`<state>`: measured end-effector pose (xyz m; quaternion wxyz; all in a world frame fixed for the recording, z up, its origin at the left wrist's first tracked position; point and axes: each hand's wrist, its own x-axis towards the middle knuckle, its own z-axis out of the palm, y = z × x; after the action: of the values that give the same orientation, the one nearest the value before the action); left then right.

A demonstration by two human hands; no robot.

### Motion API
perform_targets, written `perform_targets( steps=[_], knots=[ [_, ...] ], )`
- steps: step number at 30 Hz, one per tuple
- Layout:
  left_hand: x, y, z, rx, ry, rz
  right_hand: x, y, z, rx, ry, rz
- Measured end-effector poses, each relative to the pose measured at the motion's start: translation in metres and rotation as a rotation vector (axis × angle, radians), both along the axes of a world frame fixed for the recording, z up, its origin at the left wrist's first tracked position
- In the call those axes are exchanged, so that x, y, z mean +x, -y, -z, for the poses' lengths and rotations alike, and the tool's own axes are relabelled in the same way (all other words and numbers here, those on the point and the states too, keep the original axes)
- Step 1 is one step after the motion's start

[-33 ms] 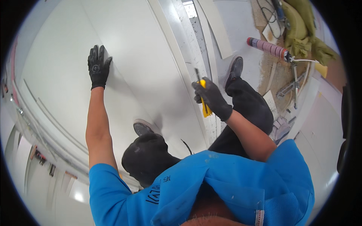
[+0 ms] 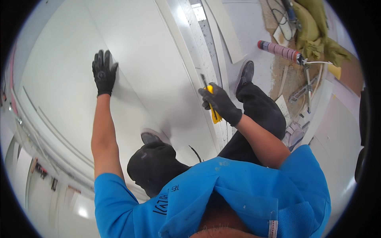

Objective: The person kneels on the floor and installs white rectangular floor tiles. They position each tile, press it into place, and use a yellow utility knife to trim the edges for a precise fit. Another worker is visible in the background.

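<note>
My left hand, in a black glove, lies flat on a large white panel with its fingers stretched upward. The palm rests close to a thin straight line that runs across the panel. My right hand, gloved the same way, is closed round the yellow handle of a utility knife. The knife's dark, narrow tip points up and away from me, over the panel's right edge strips. Whether the tip touches anything I cannot tell.
Long pale strips lie along the panel's right side. Farther right are a caulking gun with a pink tube, olive cloth, cables and offcuts on brown board. One shoe is at the panel, the other right of the strips.
My right hand and the knife have shifted very slightly left. The left hand stays flat on the panel; the whole view has moved a little.
</note>
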<state>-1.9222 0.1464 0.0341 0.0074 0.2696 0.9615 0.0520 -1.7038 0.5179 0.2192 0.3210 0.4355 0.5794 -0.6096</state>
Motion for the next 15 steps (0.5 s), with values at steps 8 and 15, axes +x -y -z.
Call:
perform_targets(
  steps=[8, 15],
  knots=[
    [0.006, -0.020, 0.018, 0.267, -0.048, 0.017, 0.007, -0.017, -0.002, 0.039, -0.650, 0.625],
    [0.003, -0.007, 0.009, 0.189, -0.084, 0.016, 0.194, -0.123, -0.197, 0.935, -0.656, 0.625]
  ],
)
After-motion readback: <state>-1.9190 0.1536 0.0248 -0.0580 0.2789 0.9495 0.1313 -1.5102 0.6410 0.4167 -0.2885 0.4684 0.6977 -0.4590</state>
